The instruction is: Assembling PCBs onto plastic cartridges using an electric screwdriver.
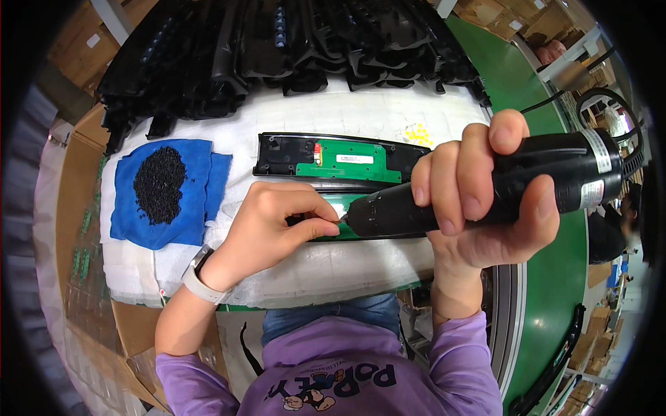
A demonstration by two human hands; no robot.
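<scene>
A black electric screwdriver (395, 210) lies across the grip of my right hand (479, 184), its fingers wrapped round the body. Its nose points left, toward the pinched thumb and forefinger of my left hand (274, 218). Whatever those fingertips hold at the tool's tip is too small to make out. Under the hands is a long black panel with a green circuit board (340, 230), largely covered by my left hand and the tool. Just beyond it rests a second black panel (277, 156), with another green circuit board (374, 158) inside.
Many black plastic housings (312, 45) are heaped along the far side. A blue cloth (125, 211) at left carries a pile of tiny black screw-like pieces (159, 184). Small yellow bits (417, 134) lie on the white padded covering (270, 281). A cable (631, 163) trails from the screwdriver.
</scene>
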